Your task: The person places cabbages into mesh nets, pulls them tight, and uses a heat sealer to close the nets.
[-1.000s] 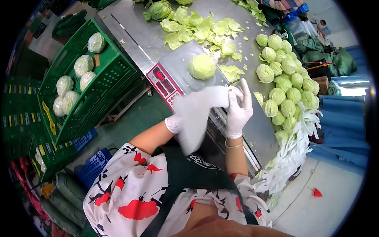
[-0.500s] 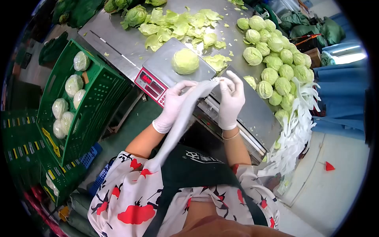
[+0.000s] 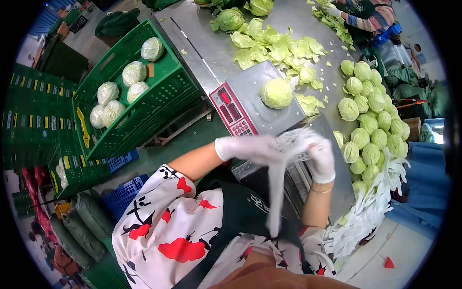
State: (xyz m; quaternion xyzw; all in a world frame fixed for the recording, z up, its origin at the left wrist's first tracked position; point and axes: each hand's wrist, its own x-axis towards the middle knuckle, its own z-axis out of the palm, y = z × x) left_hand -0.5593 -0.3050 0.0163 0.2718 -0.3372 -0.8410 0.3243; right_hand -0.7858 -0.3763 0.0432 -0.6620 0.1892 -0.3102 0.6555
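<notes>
A white mesh sleeve point(image 3: 276, 192) hangs between my gloved hands, its upper end bunched wide and its tail dangling before my apron. My right hand point(image 3: 321, 156) is closed on the bunched end. Blurred by motion, my left hand point(image 3: 255, 148) grips the opposite side of that end, its fingertips partly hidden by the mesh. Just beyond them, a trimmed pale green cabbage point(image 3: 276, 93) rests on the plate of a red-fronted digital scale point(image 3: 236, 111). Neither hand touches the cabbage.
A green crate point(image 3: 166, 89) with several wrapped cabbages stands at left. Loose leaves point(image 3: 281, 45) lie behind the scale. Trimmed cabbages point(image 3: 370, 123) are piled at right, beside more white sleeves point(image 3: 361, 216). A co-worker's gloved hand point(image 3: 332, 10) shows at the far right.
My view has swung left, so the scene sits further right. The sleeve's end, narrow before, is now bunched and spread between my hands. Its tail hangs straighter down. The cabbage stays on the scale.
</notes>
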